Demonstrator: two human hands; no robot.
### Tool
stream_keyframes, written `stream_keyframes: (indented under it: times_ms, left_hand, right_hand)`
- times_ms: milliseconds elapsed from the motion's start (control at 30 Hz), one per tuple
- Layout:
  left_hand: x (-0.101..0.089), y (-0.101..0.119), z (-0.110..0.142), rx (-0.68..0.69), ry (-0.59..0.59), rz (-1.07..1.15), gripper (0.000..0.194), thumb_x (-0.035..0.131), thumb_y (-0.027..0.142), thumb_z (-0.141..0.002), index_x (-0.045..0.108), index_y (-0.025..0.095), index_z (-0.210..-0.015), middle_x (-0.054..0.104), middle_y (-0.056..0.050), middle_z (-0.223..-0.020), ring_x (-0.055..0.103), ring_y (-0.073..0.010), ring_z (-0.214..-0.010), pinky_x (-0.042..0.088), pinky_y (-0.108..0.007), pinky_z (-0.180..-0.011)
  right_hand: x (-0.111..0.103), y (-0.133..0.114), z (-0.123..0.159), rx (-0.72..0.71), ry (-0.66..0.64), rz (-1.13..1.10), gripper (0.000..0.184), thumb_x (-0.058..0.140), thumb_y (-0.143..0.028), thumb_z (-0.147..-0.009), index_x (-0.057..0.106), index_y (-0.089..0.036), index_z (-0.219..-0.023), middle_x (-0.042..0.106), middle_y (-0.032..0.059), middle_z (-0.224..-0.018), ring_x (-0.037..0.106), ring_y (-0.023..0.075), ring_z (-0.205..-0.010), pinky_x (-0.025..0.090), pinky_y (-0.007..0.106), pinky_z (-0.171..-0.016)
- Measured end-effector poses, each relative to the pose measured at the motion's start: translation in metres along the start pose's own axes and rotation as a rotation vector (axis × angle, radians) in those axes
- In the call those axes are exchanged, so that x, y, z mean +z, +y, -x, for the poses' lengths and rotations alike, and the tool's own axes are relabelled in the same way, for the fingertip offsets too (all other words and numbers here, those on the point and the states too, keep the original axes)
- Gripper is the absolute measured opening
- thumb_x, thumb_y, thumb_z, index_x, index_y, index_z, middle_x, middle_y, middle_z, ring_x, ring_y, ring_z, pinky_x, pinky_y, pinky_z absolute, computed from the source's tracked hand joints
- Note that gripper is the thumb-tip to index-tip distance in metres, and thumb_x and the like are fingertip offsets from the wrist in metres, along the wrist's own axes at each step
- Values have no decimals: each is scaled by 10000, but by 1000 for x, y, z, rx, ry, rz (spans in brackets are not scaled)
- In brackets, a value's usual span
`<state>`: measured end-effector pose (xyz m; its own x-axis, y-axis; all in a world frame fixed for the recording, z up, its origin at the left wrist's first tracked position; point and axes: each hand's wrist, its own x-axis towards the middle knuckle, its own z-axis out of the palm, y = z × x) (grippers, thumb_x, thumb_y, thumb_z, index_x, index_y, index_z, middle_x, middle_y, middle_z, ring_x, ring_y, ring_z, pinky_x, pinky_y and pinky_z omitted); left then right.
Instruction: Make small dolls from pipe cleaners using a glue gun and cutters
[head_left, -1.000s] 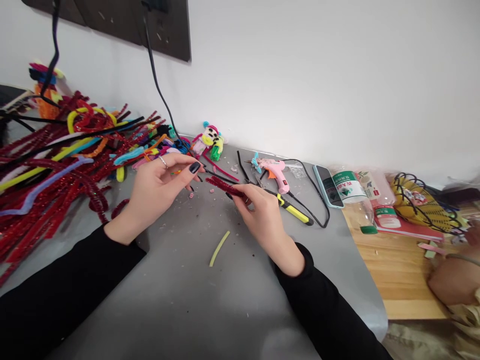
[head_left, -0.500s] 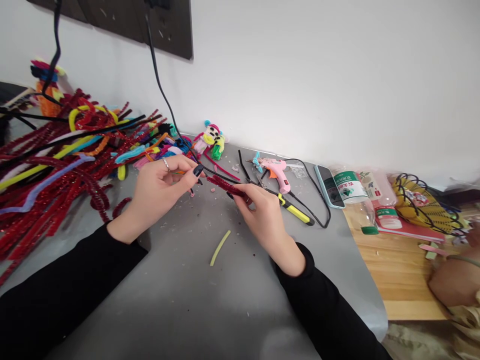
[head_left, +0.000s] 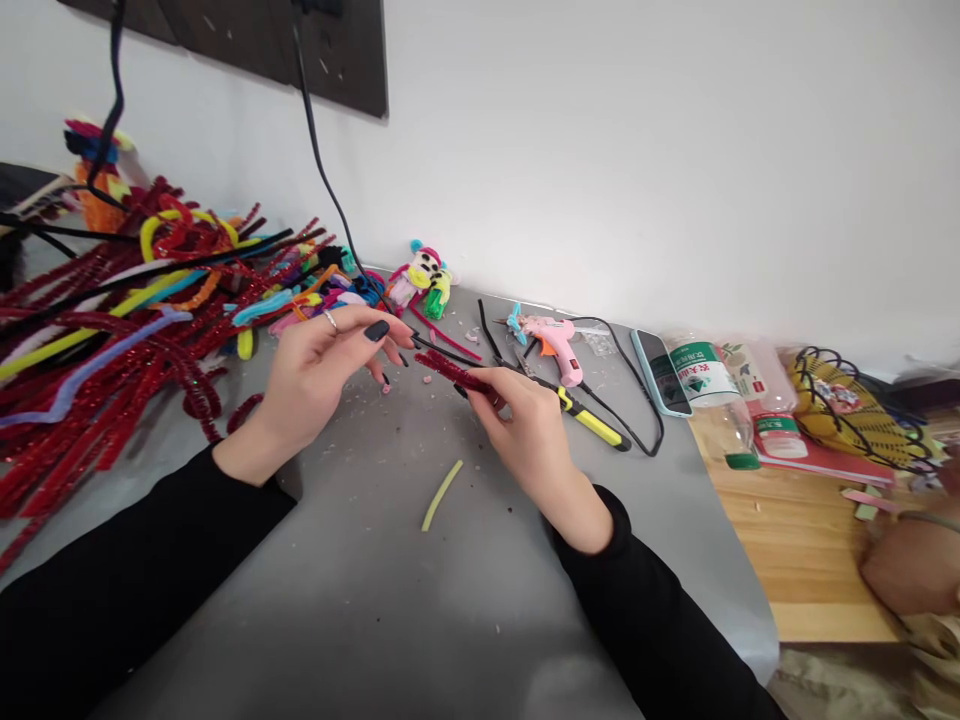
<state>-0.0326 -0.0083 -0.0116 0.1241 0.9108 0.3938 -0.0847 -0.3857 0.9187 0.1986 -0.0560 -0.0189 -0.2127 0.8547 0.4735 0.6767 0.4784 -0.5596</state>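
Observation:
Between thumb and fingers, my right hand (head_left: 521, 425) pinches a short bundle of dark red glittery pipe cleaner (head_left: 446, 368), its free end pointing up and left. My left hand (head_left: 319, 375) is just left of that end, apart from it, with thumb and fingers spread and nothing between them. A short pale yellow-green pipe cleaner piece (head_left: 442, 496) lies on the grey tabletop (head_left: 360, 600) below the hands. Pliers with yellow-and-black handles (head_left: 592, 418) lie behind my right hand, partly covered by it.
At left is a heap of colourful pipe cleaners (head_left: 97, 340). Small pipe-cleaner dolls (head_left: 424, 275) stand by the wall. A pink glue gun (head_left: 559, 350) with a black cord, a phone (head_left: 660, 372), plastic bottles (head_left: 709, 385) and a yellow basket (head_left: 847, 410) are right. Another person's arm (head_left: 911, 560) shows at far right.
My left thumb and fingers have come off the end of the red pipe cleaner and spread apart. My right hand keeps its hold in the same place.

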Motion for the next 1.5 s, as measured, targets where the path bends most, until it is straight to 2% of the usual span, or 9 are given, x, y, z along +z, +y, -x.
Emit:
stream_keyframes:
  times_ms: [167, 567, 767, 933, 1033, 1167, 1300, 1400, 1500]
  left_hand:
    - [2, 2, 0, 58, 5, -92, 139, 707, 265, -950, 835, 213, -937, 779, -42, -835, 685, -159, -685, 556, -239, -492]
    - [6, 9, 1, 7, 57, -133, 158, 792, 341, -878, 761, 191, -838, 778, -39, -777, 644, -150, -579, 573, -277, -482]
    - [5, 8, 0, -25, 35, -150, 329, 734, 421, -956, 715, 180, -734, 740, -43, -755, 622, -136, -566, 545, -271, -485]
    - [5, 4, -2, -21, 63, -11, 208, 800, 388, -916, 700, 206, -933, 751, -47, -864, 673, -155, -682, 537, -240, -485]
    - [4, 3, -3, -7, 114, 4, 262, 856, 367, -858, 642, 232, -927, 758, -45, -925, 681, -166, -719, 518, -233, -471]
    - [4, 5, -2, -57, 33, -12, 331, 622, 437, -1029, 733, 206, -819, 778, -112, -974, 717, -213, -846, 553, -275, -531]
    - [5, 7, -2, -56, 81, -81, 204, 717, 415, -971, 756, 218, -932, 783, -81, -1010, 699, -188, -781, 558, -269, -512]
    - [5, 6, -1, -30, 41, -181, 391, 610, 466, -1034, 745, 193, -788, 780, -94, -949, 689, -179, -735, 582, -274, -522]
    - [5, 4, 0, -9, 35, -232, 194, 699, 402, -975, 772, 223, -962, 783, -86, -990, 705, -203, -773, 586, -273, -504]
  right_hand:
    - [0, 1, 0, 14, -4, -1, 220, 562, -213, -1035, 778, -196, -1071, 820, 76, -939, 723, 182, -751, 572, 284, -748]
    - [0, 0, 1, 22, -12, 10, 236, 547, -226, -1046, 778, -209, -1089, 819, 75, -943, 721, 184, -761, 588, 295, -764]
    - [-1, -1, 0, -7, 0, -6, 214, 568, -184, -1031, 778, -181, -1072, 816, 82, -933, 737, 188, -764, 580, 285, -746]
    - [-1, -1, 0, 3, -4, 1, 216, 564, -198, -1030, 775, -193, -1074, 822, 78, -952, 729, 186, -755, 583, 293, -752]
    - [0, -1, 0, 21, -16, 11, 223, 556, -216, -1036, 775, -212, -1079, 823, 71, -956, 729, 185, -760, 584, 294, -758]
    - [0, -1, 0, 10, -22, 4, 227, 553, -210, -1037, 775, -207, -1084, 823, 69, -945, 731, 184, -757, 587, 292, -764]
    - [0, -1, 1, 18, -20, 12, 227, 553, -215, -1039, 774, -211, -1091, 825, 71, -956, 737, 187, -769, 587, 295, -762]
    - [0, -1, 1, 24, -33, 21, 227, 554, -213, -1042, 773, -215, -1103, 827, 68, -963, 747, 189, -790, 582, 291, -760]
    - [0, -1, 1, 14, -35, 26, 228, 552, -203, -1048, 771, -212, -1113, 831, 73, -986, 768, 198, -843, 581, 291, -767]
